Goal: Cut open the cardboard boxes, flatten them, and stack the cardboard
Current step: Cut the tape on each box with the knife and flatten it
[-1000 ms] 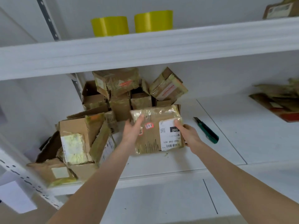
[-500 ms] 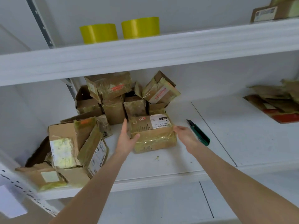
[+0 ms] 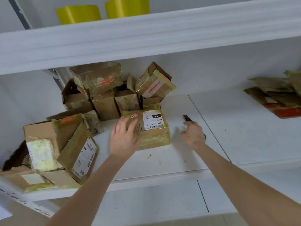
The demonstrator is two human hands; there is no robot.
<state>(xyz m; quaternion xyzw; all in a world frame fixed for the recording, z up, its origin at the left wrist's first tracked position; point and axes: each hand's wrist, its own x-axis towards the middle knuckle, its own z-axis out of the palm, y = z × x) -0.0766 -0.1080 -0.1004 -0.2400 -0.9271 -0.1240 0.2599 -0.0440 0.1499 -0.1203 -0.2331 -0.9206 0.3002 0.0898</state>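
Note:
A small taped cardboard box [image 3: 153,136] with a white barcode label lies flat on the white shelf [image 3: 162,162]. My left hand [image 3: 123,136] rests on its left side with fingers spread. My right hand [image 3: 193,134] has left the box and hovers over the green utility knife [image 3: 187,119], which lies just right of the box; the hand is blurred and covers most of the knife. Its fingers look loosely curled and hold nothing that I can see.
A heap of taped boxes [image 3: 101,88] fills the shelf's back and left. Flattened cardboard [image 3: 276,97] lies stacked at far right. Two yellow tape rolls [image 3: 104,11] stand on the upper shelf, whose front edge [image 3: 146,39] overhangs.
The box went from held up in both hands to lying flat on the shelf. My right hand let go and moved right, over the knife.

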